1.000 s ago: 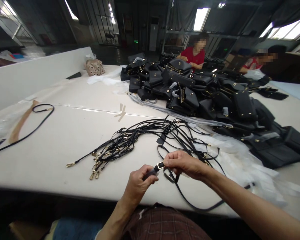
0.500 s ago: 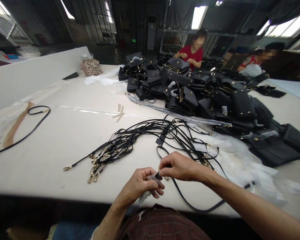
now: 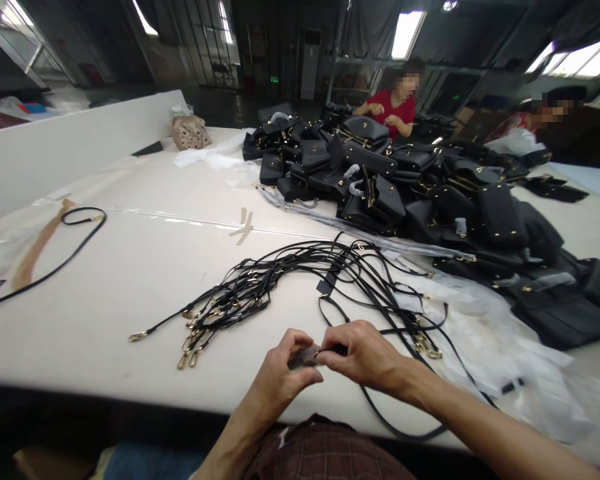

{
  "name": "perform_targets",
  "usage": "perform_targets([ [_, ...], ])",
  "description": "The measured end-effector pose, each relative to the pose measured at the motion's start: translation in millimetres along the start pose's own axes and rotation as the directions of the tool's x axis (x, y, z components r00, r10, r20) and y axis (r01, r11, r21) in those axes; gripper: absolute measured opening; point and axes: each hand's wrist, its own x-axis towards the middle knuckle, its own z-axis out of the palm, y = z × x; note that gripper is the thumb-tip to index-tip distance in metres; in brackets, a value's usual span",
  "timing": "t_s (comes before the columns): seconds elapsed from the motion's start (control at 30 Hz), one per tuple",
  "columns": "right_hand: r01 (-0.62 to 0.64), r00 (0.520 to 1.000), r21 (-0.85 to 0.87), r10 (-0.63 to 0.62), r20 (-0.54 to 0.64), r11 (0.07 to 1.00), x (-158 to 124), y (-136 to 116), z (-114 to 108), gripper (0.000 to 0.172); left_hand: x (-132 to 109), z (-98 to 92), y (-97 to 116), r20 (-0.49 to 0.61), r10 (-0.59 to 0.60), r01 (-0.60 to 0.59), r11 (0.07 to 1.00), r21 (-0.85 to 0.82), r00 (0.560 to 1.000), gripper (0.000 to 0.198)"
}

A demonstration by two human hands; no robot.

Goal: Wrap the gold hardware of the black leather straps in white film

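Observation:
Near the table's front edge, my left hand [image 3: 283,373] pinches a small piece of translucent plastic film [image 3: 303,358] between thumb and fingers. My right hand [image 3: 367,353] meets it from the right, closed on the end of a thin black leather strap [image 3: 405,435]. That strap loops down past the table edge below my right wrist. What lies between the fingertips is partly hidden and blurred. Just beyond my hands is a bundle of black straps [image 3: 300,257], with gold snap hooks [image 3: 187,353] gathered at its left end.
A heap of black handbags [image 3: 380,200] covers the back right of the table. Crumpled white wrapping [image 3: 485,340] lies at the right. One strap [image 3: 80,250] lies far left, near a patterned bag [image 3: 190,132] by a low white partition [image 3: 90,130]. Co-workers [image 3: 400,110] are behind the heap.
The plastic film now lies nearly level between my hands instead of hanging below my left fingers. My left fingers have shifted their hold. The view has turned slightly left.

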Motion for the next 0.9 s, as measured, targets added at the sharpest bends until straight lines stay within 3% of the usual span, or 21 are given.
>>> perform_targets([
  [0.07,-0.049,0.999,0.066,0.049,-0.001,0.997,1,-1,-3,0.015,0,-5.6,1,0.008,0.016,-0.017,1.000,0.025,1.000,0.014],
  [0.3,-0.113,0.994,0.110,0.111,0.021,0.988,1,1,0,0.023,4,1.0,-3,-0.011,0.133,-0.131,0.983,0.129,0.991,0.020],
  [0.47,-0.122,0.990,0.111,0.113,0.084,0.986,2,-4,1,0.017,2,11.6,-12,-0.128,0.152,-0.130,0.978,0.161,0.980,0.016],
  [0.6,-0.154,0.984,0.294,0.120,0.129,0.943,4,-4,-5,0.015,-2,8.4,-13,-0.137,0.040,-0.053,0.994,-0.095,0.990,0.017],
  [0.7,-0.203,0.972,0.455,0.121,0.202,0.867,1,-1,-16,0.016,-8,6.7,-8,-0.123,-0.024,-0.019,0.941,-0.339,0.992,0.025],
  [0.8,-0.116,0.973,0.401,0.024,0.228,0.909,-6,-1,-26,0.014,-15,19.1,3,-0.149,-0.041,-0.023,0.914,-0.405,0.988,0.029],
  [0.9,0.032,0.971,0.224,-0.083,0.223,0.974,-18,-3,-34,0.014,-22,44.0,19,-0.198,0.017,-0.068,0.965,-0.255,0.980,0.030],
])
